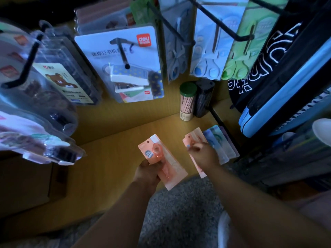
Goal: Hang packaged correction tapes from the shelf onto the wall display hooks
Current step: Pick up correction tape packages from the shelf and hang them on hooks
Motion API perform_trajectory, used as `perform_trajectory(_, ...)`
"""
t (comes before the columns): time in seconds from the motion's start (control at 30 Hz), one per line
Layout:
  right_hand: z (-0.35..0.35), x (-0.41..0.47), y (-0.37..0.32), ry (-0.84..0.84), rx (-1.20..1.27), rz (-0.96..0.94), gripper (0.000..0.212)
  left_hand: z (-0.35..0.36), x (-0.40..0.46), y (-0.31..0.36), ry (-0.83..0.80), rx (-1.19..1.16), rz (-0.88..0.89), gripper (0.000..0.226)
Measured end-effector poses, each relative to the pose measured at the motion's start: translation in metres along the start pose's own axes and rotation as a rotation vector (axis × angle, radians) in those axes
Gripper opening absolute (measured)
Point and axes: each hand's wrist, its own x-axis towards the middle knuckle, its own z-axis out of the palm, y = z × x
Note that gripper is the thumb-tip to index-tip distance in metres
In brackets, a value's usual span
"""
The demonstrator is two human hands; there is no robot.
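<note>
My left hand (149, 171) grips the lower part of an orange packaged correction tape (157, 151), held above the wooden shelf (114, 158). To its right, my right hand (204, 154) pinches a second orange packaged correction tape (190, 138) that tops a fanned stack on the shelf. Beneath it lie blue and lilac correction tape packs (217, 140). Black wall display hooks (122, 52) stick out above, one carrying a white mini stapler pack (125, 68).
Scissor packs in blue and green (215, 56) hang at the upper right. A green-lidded pencil tube (187, 101) and a dark tube (204, 97) stand at the shelf's back. Clear blister packs (39, 90) hang on the left. Bags (279, 83) crowd the right.
</note>
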Motion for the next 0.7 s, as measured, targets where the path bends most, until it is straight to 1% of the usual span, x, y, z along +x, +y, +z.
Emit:
perform_trajectory(0.03, -0.003, 0.006, 0.007, 0.096, -0.080, 0.052, 0.038, -0.002, 0.001, -0.002, -0.003, 0.004, -0.005, 0.039)
perform_trajectory(0.07, -0.005, 0.011, 0.015, 0.150, -0.145, 0.101, 0.051, -0.005, 0.002, -0.003, -0.004, 0.009, -0.012, 0.037)
perform_trajectory(0.1, -0.006, 0.014, 0.021, 0.175, -0.218, 0.145, 0.061, -0.008, 0.004, -0.005, -0.008, 0.008, -0.016, 0.035)
perform_trajectory(0.13, -0.005, 0.017, 0.028, 0.197, -0.300, 0.168, 0.064, -0.009, 0.005, -0.006, -0.011, 0.012, -0.022, 0.034)
perform_trajectory(0.2, -0.005, 0.020, 0.034, 0.223, -0.442, 0.217, 0.053, -0.011, 0.007, -0.010, -0.011, 0.017, -0.030, 0.033)
perform_trajectory(0.3, -0.004, 0.022, 0.036, 0.154, -0.498, 0.275, 0.043, -0.013, 0.011, -0.016, -0.016, 0.022, -0.034, 0.029)
perform_trajectory(0.4, -0.001, 0.024, 0.037, 0.122, -0.469, 0.311, 0.041, -0.015, 0.013, -0.018, -0.012, 0.046, -0.045, 0.023)
perform_trajectory(0.47, 0.000, 0.022, 0.032, 0.140, -0.447, 0.319, 0.039, -0.015, 0.013, -0.018, -0.023, 0.053, -0.040, 0.020)
perform_trajectory(0.57, 0.001, 0.017, 0.014, 0.175, -0.394, 0.230, 0.033, -0.016, 0.013, -0.016, -0.020, 0.042, -0.008, 0.019)
perform_trajectory(0.63, 0.003, 0.013, -0.001, 0.165, -0.258, 0.144, 0.028, -0.018, 0.014, -0.015, 0.004, 0.024, 0.014, 0.019)
perform_trajectory(0.7, 0.004, 0.012, -0.015, 0.059, -0.032, 0.099, 0.023, -0.020, 0.015, -0.014, 0.027, 0.004, 0.034, 0.018)
